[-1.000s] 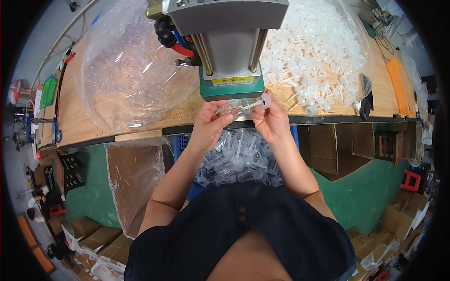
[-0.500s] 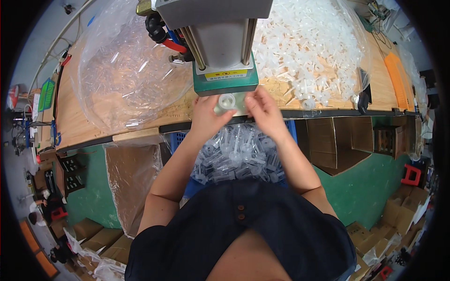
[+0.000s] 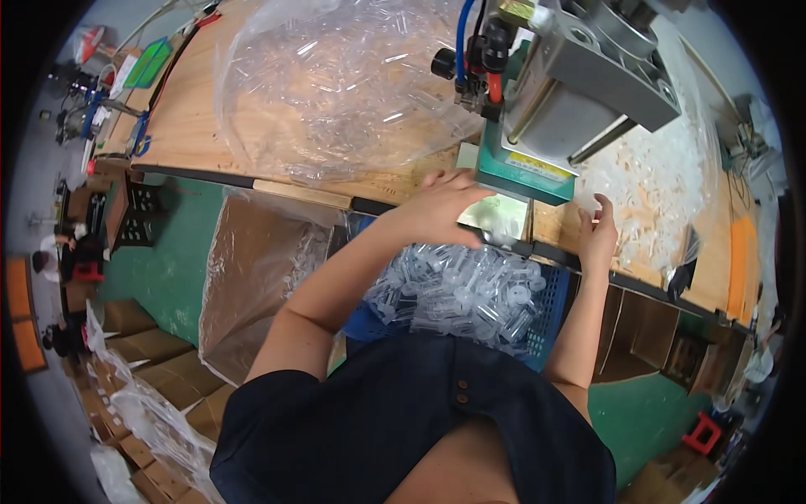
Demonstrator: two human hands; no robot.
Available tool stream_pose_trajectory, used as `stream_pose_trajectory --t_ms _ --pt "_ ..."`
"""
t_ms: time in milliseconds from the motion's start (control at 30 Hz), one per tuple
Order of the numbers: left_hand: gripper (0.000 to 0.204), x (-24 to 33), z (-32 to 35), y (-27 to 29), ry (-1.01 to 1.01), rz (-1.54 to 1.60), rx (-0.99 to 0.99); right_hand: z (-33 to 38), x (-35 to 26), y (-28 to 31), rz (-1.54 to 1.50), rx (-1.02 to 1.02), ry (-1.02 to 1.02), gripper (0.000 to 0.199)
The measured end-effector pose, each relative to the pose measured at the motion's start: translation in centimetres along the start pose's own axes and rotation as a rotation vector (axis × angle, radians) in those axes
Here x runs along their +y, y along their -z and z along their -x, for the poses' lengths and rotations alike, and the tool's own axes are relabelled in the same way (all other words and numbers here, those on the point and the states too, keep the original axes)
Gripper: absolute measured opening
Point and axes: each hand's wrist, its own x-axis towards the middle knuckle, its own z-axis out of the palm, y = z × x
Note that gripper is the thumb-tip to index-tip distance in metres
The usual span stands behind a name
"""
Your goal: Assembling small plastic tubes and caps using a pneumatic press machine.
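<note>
While spread left hand [image 3: 437, 210] rests on green metal press base [image 3: 525, 172], right hand [image 3: 598, 239] opens.

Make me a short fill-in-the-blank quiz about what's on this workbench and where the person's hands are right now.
1. The basket holding the clear plastic tubes is coloured ____.
2. The press machine has a base plate coloured ____.
3. The left hand rests at the machine's base, while the right hand is by the loose ____ parts on the bench.

Missing words: blue; green; white
</note>
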Motion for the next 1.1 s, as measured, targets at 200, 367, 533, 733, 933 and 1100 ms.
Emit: stream_pose_trajectory --t_ms 200,367,533,733,933,1100 --pt "0.053 -13.5 6.2 9.8 0.766 -0.282 0.314 -1.1 1.3 0.5 -0.234 0.024 -0.101 0.026" --pt "0.05 -15.3 6.6 7.9 0.881 0.112 0.116 0.7 -0.4 0.2 -0.086 -0.149 -0.008 0.018" --pt "0.045 -13.5 5.1 4.8 0.439 0.026 0.497 0.6 -0.8 1.0 -0.307 -0.045 -0.046 0.015" --pt "0.04 -2.4 2.9 0.1 0.452 1.324 0.316 1.7 -1.5 4.1 -1.172 -0.082 -0.289 0.018" --pt "0.049 4.7 1.4 -3.3 0.363 1.559 -0.013 5.2 -7.3 0.8 -1.748 -0.611 -0.249 0.017" --pt "0.049 4.3 -0.2 -2.6 0.066 0.627 0.062 5.7 -11.1 -0.5 -1.443 -0.539 -0.201 0.021"
